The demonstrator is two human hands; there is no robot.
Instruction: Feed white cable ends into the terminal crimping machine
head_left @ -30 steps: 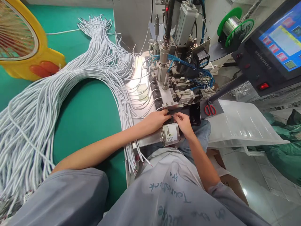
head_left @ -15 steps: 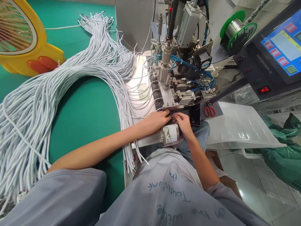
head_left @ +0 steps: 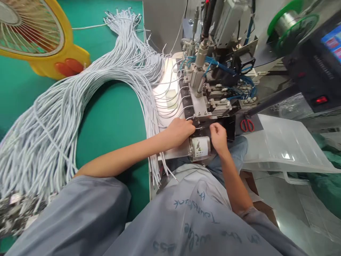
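My left hand (head_left: pixel 180 133) is closed on a white cable at the front of the machine (head_left: pixel 197 103), and the cable's end (head_left: pixel 199 128) sticks out past the fingertips. To its right, apart from the cable end, my right hand (head_left: pixel 218 138) is closed with thumb and fingers together; whatever it may hold is too small to make out. Just below both hands sits a labelled cylinder (head_left: pixel 201 148) in clear wrap. Several white cables run into the machine's black row of slots (head_left: pixel 187 101). A large bundle of white cables (head_left: pixel 106 73) curves across the green table (head_left: pixel 106 117).
A yellow fan (head_left: pixel 62 53) stands at the left. Red-handled scissors (head_left: pixel 247 125) lie right of a black bin (head_left: pixel 229 127). Behind are a solder wire spool (head_left: pixel 289 23) and a control box with screen (head_left: pixel 314 74). A translucent plastic tray (head_left: pixel 287 145) sits at the right.
My right hand has drawn away to the right from my left hand, leaving a gap where the cable end now shows. The camera view has turned slightly left.
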